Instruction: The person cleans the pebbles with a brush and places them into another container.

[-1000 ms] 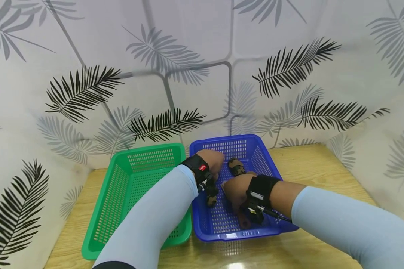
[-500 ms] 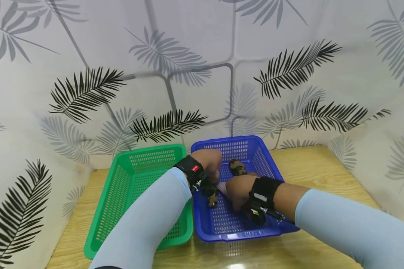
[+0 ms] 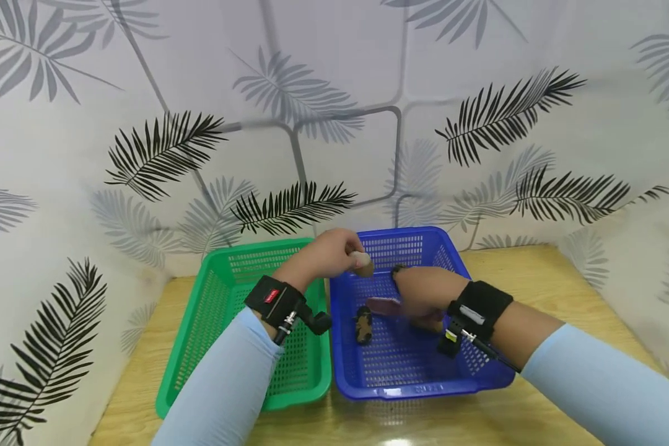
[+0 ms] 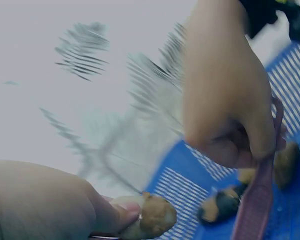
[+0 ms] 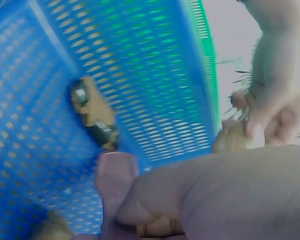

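My left hand is raised near the back left corner of the blue basket and pinches a small mottled tan and whitish lump between thumb and fingers. Lower, inside that basket, my right hand grips a pink tool with a flat broad end and a loop at the other; its exact kind is unclear. On the basket floor lies a brown piece with dark patches, left of the tool's flat end. Partly under my right hand is another tan piece. A dark piece shows behind it.
The blue basket stands beside a green basket, both with perforated walls, on a wooden table. Leaf-patterned cloth rises behind them. Both wrists wear black straps with cameras and cables.
My left hand has risen out of the blue basket with the mottled lump. The right hand has shifted slightly up and right, bringing the pink tool into clearer view. The head view has turned slightly left.
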### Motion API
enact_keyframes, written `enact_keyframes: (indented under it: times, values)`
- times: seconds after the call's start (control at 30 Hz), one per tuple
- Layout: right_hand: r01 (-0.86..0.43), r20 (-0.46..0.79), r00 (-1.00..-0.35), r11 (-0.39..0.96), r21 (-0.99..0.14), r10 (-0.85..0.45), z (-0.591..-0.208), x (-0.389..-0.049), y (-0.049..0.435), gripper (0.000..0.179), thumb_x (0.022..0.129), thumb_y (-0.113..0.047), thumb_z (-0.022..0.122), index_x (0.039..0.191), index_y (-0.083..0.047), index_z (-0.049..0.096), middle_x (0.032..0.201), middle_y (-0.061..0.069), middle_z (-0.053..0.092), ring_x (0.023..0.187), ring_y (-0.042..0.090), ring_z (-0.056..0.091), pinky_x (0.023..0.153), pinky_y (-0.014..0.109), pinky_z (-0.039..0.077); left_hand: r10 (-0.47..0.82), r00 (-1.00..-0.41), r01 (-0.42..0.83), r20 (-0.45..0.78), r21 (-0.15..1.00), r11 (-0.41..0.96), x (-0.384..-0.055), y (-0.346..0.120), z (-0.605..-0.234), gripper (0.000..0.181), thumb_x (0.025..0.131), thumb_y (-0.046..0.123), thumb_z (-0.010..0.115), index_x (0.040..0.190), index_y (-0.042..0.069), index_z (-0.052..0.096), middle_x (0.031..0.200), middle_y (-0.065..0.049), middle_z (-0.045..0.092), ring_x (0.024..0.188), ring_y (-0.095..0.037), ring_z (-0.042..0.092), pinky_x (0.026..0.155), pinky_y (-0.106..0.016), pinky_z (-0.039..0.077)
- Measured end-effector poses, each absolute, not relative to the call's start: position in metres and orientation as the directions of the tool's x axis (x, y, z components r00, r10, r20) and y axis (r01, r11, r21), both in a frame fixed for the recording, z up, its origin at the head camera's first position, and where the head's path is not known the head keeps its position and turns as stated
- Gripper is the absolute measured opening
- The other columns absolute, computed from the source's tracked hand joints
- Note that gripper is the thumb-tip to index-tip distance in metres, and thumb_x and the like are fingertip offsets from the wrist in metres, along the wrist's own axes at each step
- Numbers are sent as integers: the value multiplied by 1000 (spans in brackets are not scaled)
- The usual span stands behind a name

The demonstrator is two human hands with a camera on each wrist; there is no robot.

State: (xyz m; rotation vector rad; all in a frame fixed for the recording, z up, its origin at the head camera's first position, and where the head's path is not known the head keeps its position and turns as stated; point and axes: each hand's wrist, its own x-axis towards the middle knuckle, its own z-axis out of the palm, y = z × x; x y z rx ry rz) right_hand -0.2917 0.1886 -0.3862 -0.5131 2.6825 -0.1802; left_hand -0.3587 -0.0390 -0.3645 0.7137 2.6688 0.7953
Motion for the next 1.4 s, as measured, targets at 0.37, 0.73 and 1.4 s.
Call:
enact_keyframes:
  times: [0.37,0.73,1.4]
  values:
    - [-439,-243,-838,869,-230,-488,-359,-277,196,22,104,-7,79,86,-14,70,75,-5,57,64,12,49,53,23,40,294,-954,91,-61,874,477,-312,-136,-349,43,115,26,72,155,12,70,147,-17,77,102,-24,83,91,-39,72]
    - [-393,-50,-897,845,-362,-439,-335,-289,177,35,118,-18,56,142,-7,78,113,11,80,87,23,71,84,48,63,254,-963,37,-90,890,454,-293,-173,-346,42,119,12,60,161,2,62,156,-26,68,111,-32,84,94,-35,73]
    - [-523,215,-841,642,-561,-497,-345,-288,72,47,121,-34,60,168,-28,59,79,-4,55,60,12,43,55,27,38,182,-981,20,-72,888,460,-288,-188,-341,45,120,13,58,162,-3,58,142,-27,75,116,-35,82,95,-39,73]
